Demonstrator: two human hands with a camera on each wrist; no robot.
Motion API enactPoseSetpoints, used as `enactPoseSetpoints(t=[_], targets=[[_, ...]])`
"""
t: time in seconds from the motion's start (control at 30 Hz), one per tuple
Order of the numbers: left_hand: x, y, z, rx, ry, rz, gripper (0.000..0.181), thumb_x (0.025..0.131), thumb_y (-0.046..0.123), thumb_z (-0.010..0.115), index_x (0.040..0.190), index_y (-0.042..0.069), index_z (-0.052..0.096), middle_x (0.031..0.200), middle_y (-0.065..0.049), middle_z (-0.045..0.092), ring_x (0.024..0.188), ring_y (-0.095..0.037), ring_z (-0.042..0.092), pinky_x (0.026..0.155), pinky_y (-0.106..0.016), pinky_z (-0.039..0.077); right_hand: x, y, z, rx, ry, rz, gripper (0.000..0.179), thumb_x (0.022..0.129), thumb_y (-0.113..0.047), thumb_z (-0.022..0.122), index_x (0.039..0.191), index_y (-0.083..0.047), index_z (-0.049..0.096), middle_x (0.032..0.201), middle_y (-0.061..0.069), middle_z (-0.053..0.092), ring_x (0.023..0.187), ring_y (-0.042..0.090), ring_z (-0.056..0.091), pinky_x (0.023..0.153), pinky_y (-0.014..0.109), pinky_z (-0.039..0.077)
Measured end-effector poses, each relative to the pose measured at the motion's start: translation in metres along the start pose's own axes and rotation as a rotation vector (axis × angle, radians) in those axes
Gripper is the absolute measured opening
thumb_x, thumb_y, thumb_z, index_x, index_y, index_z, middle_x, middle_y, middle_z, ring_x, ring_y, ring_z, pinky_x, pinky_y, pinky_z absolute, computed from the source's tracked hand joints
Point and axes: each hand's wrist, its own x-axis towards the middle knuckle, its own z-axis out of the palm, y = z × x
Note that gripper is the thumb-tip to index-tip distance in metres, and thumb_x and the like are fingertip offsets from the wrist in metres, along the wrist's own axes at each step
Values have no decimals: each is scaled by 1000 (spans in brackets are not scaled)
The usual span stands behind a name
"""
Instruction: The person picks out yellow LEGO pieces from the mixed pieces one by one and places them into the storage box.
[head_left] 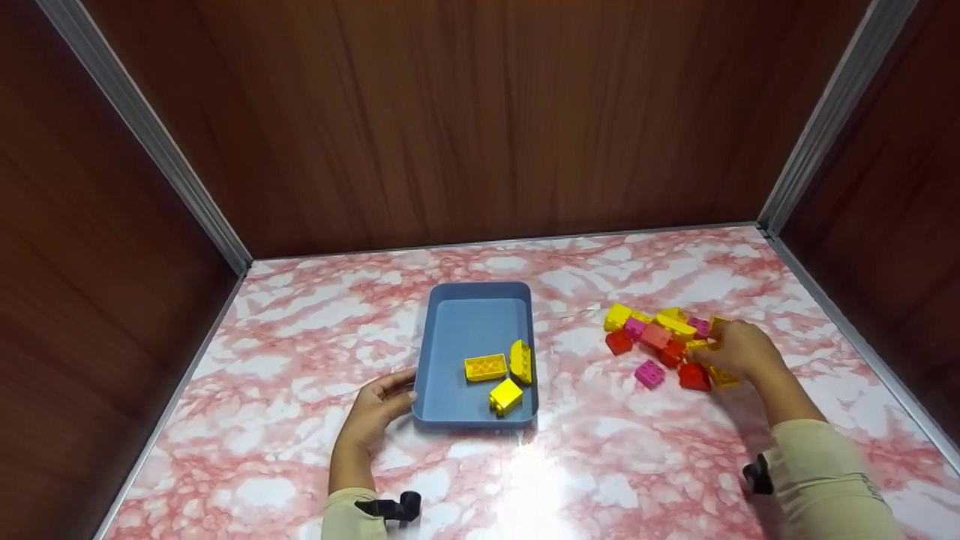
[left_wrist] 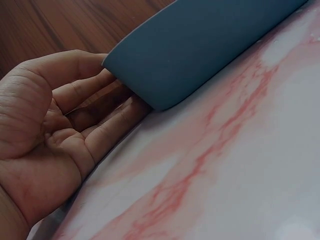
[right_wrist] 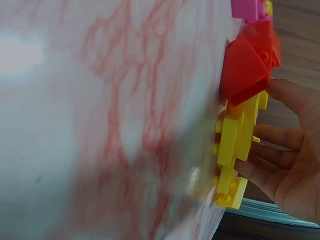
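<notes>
My left hand [head_left: 369, 416] rests against the left side of a blue-grey tray [head_left: 421, 352], its fairly straight fingers touching the outer wall; the left wrist view shows the fingertips at the tray's corner [left_wrist: 150, 75]. Inside the tray, towards its front right, lie three yellow toy building bricks [head_left: 485, 367]. At the right, my right hand [head_left: 742, 351] reaches into a pile of bricks, thumb and fingers around a yellow brick [right_wrist: 237, 132]. Next to the thumb is a red brick [right_wrist: 245, 70]. The fingers partly hide the yellow pieces in the head view.
The pile also has a coral brick [head_left: 655, 336], a yellow brick [head_left: 617, 316] at its left end and a loose magenta brick [head_left: 649, 373] at its front. Wood-grain panels [head_left: 480, 120] with metal edging enclose the red-and-white marbled table [head_left: 300, 337].
</notes>
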Motion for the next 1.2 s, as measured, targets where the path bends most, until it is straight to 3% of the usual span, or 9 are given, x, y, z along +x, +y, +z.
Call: enactPoseSetpoints(t=[0.4,0.67,0.83,1.2], targets=[[1,2,1,-7,16,-18,49,87,-5,64,132,-16,49,128,-29,56,107,-24,61,85,-31,53,1,0,0,-24,18,-5,68,81,-45,76,112,13,59,102,27,63,84,34,55,79,50,52],[1,0,1,-31,22,-27,49,86,-7,63,132,-16,48,128,-28,56,108,-25,60,86,-32,53,-2,-1,-8,-24,2,2,73,80,-45,77,116,16,58,106,30,61,84,33,55,79,49,52],[1,-1,1,-25,24,-22,49,86,-7,63,132,-16,49,127,-29,56,108,-26,60,86,-33,53,-8,-9,-17,-38,16,-17,72,78,-45,79,112,15,60,99,26,64,78,31,55,74,47,53],[2,-2,0,-24,11,-19,51,86,-5,64,133,-17,48,128,-28,56,109,-25,61,87,-32,53,-21,-45,-19,-75,156,-95,57,78,-38,77,101,13,66,97,28,66,81,38,59,75,54,51]])
